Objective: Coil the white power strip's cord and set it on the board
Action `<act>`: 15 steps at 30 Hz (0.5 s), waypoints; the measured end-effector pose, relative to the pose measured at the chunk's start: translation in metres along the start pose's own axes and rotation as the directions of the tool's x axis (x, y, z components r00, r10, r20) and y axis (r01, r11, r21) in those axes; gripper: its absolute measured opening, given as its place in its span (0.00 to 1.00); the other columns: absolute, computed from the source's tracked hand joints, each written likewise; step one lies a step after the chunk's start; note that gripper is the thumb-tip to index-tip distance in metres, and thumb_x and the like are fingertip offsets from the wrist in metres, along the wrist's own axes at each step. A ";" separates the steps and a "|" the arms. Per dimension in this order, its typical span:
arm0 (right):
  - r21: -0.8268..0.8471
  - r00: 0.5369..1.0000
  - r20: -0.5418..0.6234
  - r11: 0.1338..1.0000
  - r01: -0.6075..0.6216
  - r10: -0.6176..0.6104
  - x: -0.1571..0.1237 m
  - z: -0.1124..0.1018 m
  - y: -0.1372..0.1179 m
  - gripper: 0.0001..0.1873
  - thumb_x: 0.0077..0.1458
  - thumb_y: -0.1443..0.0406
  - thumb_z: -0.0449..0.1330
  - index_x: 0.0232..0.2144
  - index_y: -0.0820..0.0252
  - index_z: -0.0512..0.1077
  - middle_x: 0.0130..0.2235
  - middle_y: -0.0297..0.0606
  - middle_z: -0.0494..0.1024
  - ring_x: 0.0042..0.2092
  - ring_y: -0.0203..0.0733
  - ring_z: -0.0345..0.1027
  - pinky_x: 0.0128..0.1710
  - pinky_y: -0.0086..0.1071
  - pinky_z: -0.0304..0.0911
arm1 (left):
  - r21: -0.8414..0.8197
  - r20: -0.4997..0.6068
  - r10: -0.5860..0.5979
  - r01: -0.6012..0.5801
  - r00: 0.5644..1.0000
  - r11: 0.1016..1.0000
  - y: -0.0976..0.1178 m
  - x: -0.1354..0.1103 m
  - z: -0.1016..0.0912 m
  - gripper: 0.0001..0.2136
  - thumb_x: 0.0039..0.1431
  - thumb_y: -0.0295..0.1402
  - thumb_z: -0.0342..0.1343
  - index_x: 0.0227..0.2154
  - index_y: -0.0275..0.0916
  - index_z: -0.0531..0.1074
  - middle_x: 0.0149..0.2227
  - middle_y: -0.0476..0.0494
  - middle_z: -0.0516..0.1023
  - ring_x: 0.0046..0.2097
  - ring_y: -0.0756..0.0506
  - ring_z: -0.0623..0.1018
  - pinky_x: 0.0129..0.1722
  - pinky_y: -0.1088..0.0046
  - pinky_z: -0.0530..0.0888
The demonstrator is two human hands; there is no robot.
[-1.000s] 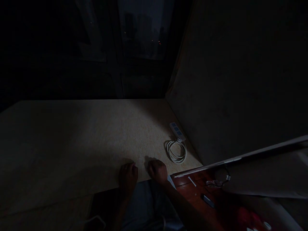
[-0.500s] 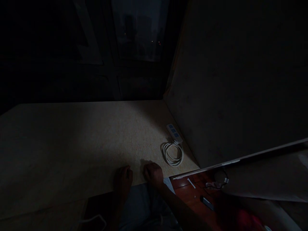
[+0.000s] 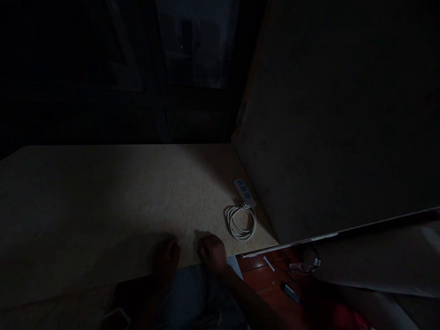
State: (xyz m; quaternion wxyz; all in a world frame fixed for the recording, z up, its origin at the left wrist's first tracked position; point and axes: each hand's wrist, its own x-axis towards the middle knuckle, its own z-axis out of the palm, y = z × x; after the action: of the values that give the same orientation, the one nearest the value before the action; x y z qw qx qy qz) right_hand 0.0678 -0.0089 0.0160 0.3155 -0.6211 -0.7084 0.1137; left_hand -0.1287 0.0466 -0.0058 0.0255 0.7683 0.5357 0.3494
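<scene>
In dim light, my left hand (image 3: 167, 255) rests at the front edge of the table (image 3: 147, 197), its fingers curled in and no object visible in it. To its right, my right hand (image 3: 213, 253) lies on the same edge, closed in a loose fist with nothing showing inside. A white power strip (image 3: 244, 193) with blue socket faces lies beyond my right hand, near the wall. Its white cable (image 3: 254, 224) is coiled in a loop on the table, close to my right hand but apart from it.
A pale wall panel (image 3: 330, 137) borders the table on the right. Behind the table is a dark window (image 3: 199, 50). On the reddish floor (image 3: 256, 279) at lower right lie a white strip (image 3: 269, 263), a dark flat object (image 3: 291, 292) and a cable with a tag (image 3: 316, 262).
The view has shifted slightly, so the power strip and cable appear a little further left. My left hand has moved slightly left and down. Both hands stay at the table edge.
</scene>
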 end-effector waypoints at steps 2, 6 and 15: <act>0.009 1.000 0.009 1.000 0.009 -0.009 0.000 -0.002 0.000 0.08 0.58 0.70 0.54 0.30 0.60 0.72 0.32 0.37 0.77 0.35 0.41 0.67 0.40 0.32 0.56 | -0.005 -0.005 -0.002 0.002 1.000 1.000 -0.002 -0.001 0.001 0.13 0.63 0.34 0.47 0.35 0.37 0.77 0.35 0.41 0.79 0.38 0.43 0.77 0.39 0.66 0.73; 0.013 1.000 0.025 1.000 0.003 -0.004 0.000 -0.003 0.000 0.07 0.58 0.70 0.55 0.31 0.61 0.72 0.32 0.38 0.76 0.35 0.41 0.66 0.40 0.32 0.55 | 0.009 -0.016 0.048 -0.048 0.999 0.999 -0.002 -0.001 0.002 0.13 0.64 0.34 0.47 0.34 0.38 0.77 0.35 0.40 0.79 0.38 0.43 0.77 0.40 0.66 0.73; -0.033 0.998 -0.006 0.998 -0.055 0.055 -0.003 0.005 0.000 0.07 0.58 0.71 0.55 0.31 0.60 0.73 0.31 0.39 0.75 0.36 0.41 0.66 0.38 0.32 0.55 | 0.084 0.033 0.013 -0.016 0.999 0.996 0.006 -0.003 0.000 0.12 0.64 0.33 0.47 0.33 0.39 0.76 0.35 0.40 0.79 0.39 0.42 0.75 0.45 0.65 0.70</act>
State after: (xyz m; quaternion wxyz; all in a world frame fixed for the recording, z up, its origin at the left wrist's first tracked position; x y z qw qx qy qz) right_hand 0.0650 -0.0107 0.0118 0.3037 -0.6457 -0.6921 0.1090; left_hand -0.1240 0.0417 -0.0044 -0.0007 0.7781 0.5441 0.3139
